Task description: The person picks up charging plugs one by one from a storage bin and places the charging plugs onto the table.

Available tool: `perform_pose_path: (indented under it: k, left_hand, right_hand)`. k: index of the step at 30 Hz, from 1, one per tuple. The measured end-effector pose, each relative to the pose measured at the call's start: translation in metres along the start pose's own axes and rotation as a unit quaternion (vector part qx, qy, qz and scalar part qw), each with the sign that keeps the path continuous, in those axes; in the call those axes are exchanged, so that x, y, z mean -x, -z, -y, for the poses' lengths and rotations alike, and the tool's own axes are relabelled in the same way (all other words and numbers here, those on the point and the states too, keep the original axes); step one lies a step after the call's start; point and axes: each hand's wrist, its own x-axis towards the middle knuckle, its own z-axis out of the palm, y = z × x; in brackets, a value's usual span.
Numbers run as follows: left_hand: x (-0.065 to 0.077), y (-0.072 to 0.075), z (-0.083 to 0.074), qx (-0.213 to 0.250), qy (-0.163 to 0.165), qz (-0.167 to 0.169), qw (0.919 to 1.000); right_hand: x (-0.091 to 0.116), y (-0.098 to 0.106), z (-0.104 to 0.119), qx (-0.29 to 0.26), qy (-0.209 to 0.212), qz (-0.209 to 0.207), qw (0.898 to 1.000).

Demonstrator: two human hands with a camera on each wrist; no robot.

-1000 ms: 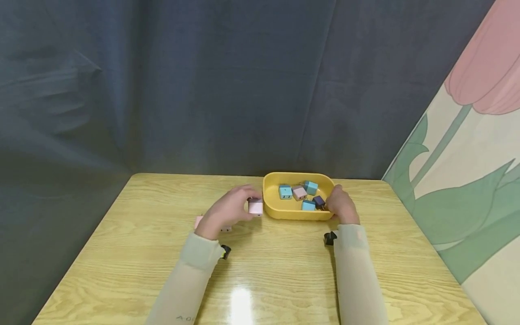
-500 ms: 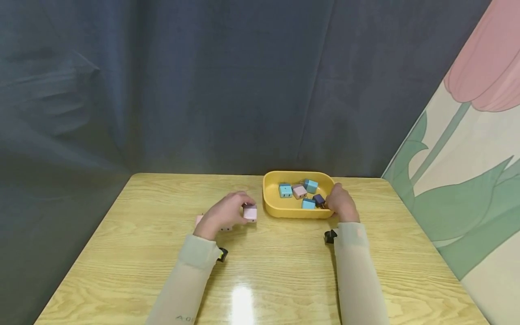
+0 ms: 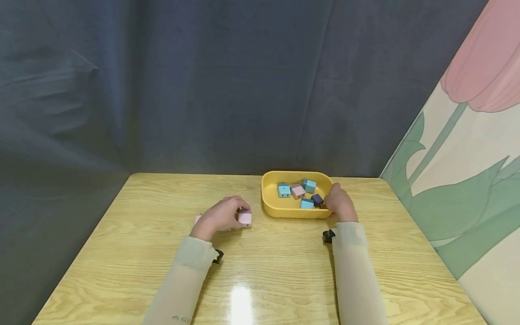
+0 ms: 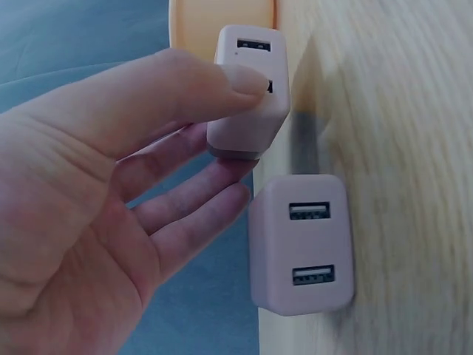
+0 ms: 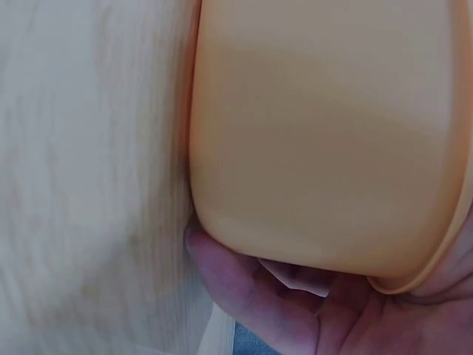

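Note:
Between thumb and fingers, my left hand [image 3: 223,214] pinches a pink USB wall charger [image 3: 245,219], its two-port face toward the left wrist camera. Beside it on the table stands another pink charger [image 4: 307,244], mostly hidden by the hand in the head view. The pink edge of one more charger [image 3: 197,219] shows left of that hand. My right hand [image 3: 341,203] holds the right end of a yellow plastic tub [image 3: 284,212], thumb at the rim and fingers against the outside wall. In the tub lie blue chargers [image 3: 284,191], a pink charger [image 3: 298,192] and a dark charger [image 3: 317,200].
The wooden table [image 3: 276,271] ends at a dark curtain [image 3: 227,90] just behind the tub. A wall with a painted tulip [image 3: 475,67] borders the right side. Each wrist wears a small black camera mount [image 3: 328,236].
My left hand has moved left and toward me, away from the tub, with the pink charger in its grip. The right hand stays on the tub, whose contents look the same.

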Motion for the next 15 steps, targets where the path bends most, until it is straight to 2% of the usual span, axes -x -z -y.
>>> perform_pose_path:
  k: [7, 15]
  left_hand:
    - [-0.0009, -0.0024, 0.0023, -0.007, -0.019, 0.009, 0.9998]
    - [-0.0023, -0.0043, 0.0042, -0.003, -0.019, 0.014, 0.9997]
  right_hand:
    - [-0.0004, -0.0008, 0.0015, -0.004, -0.010, 0.004, 1.000]
    - [0.0003, 0.0009, 0.0015, -0.001, -0.012, 0.004, 1.000]
